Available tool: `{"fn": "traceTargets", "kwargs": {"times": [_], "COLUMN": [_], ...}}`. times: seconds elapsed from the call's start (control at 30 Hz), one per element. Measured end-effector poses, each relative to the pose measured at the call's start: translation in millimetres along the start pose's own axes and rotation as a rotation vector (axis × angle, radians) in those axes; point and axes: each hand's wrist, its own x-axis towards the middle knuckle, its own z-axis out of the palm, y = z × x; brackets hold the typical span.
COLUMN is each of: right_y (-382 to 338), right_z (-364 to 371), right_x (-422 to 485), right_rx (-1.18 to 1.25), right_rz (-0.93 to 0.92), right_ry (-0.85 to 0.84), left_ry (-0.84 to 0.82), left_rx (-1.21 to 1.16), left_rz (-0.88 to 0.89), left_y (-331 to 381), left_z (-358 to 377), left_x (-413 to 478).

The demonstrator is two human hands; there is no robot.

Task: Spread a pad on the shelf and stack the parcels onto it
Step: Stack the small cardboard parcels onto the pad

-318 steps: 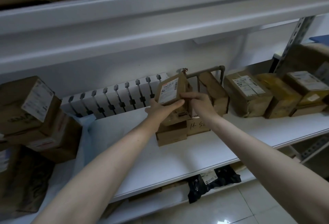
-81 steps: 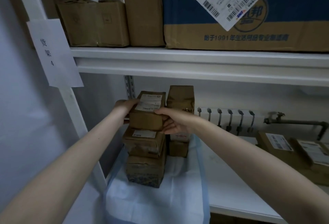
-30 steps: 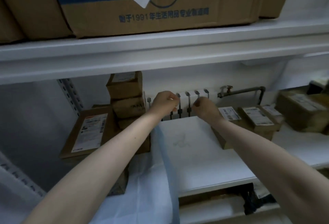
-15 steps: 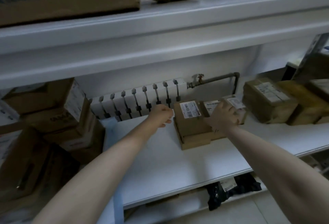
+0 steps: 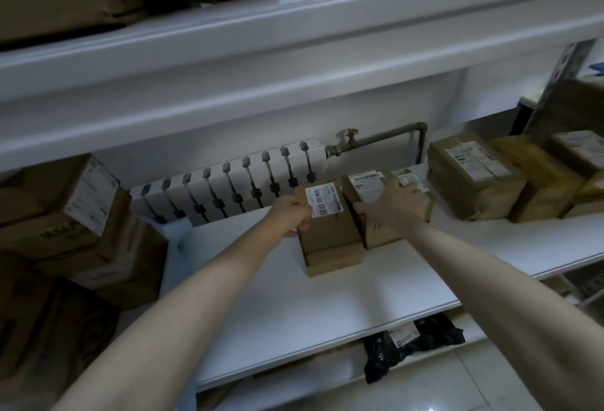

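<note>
Left grip (image 5: 291,219) pinches the middle box (image 5: 330,230), right grip (image 5: 392,206) clamps the next box (image 5: 376,237); lifting both, one may fall.

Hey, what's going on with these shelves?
A person is gathering parcels from a white shelf. Their left hand grips the left edge of a brown cardboard parcel with a white barcode label, while the right hand grasps the taped brown parcel beside it. Other cardboard boxes are stacked at the left, where the edge of a light blue pad shows.
</note>
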Motion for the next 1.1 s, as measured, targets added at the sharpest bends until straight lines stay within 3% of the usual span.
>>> {"fn": "traceTargets", "kwargs": {"times": [0.2, 0.3, 0.43, 0.5, 0.63, 0.77, 0.87, 0.97, 1.1], "right_y": [-15.3, -19.3, -24.1, -28.0, -35.1, -39.0, -42.2, -49.7, -71.0], "right_z": [-40.0, -53.6, -58.2, -56.7, -46.9, -29.2, -13.9, 1.9, 14.2], "right_x": [2.5, 6.8, 4.5, -1.5, -13.1, -18.8, -26.4, -32.9, -43.4], "right_rx": [0.082, 0.269, 0.681, 0.872, 1.051, 1.247, 1.307, 1.309, 1.172], "right_rz": [0.002, -0.053, -0.021, -0.001, 0.086, 0.153, 0.161, 0.170, 0.147], "right_ry": [0.059, 0.012, -0.185, -0.360, -0.656, -0.904, -1.039, -1.152, -1.108], "left_ry": [-0.032, -0.013, 0.028, 0.021, 0.056, 0.105, -0.003, -0.179, -0.029], "left_rx": [0.003, -0.046, -0.213, -0.329, -0.587, -0.606, -0.714, -0.954, -0.936], "left_rz": [0.012, 0.010, -0.044, -0.067, -0.060, -0.061, -0.075, 0.027, 0.036], "left_y": [11.0, 17.0, 18.3, 14.8, 3.0, -23.4, -44.9, -53.6, -57.4], "left_z": [11.7, 12.4, 4.4, -2.8, -20.5, -46.0, -70.6, -86.6, -98.9], "left_x": [10.8, 12.6, 13.1, 11.7, 7.6, 3.1, -4.0, -13.7, -28.0]}}
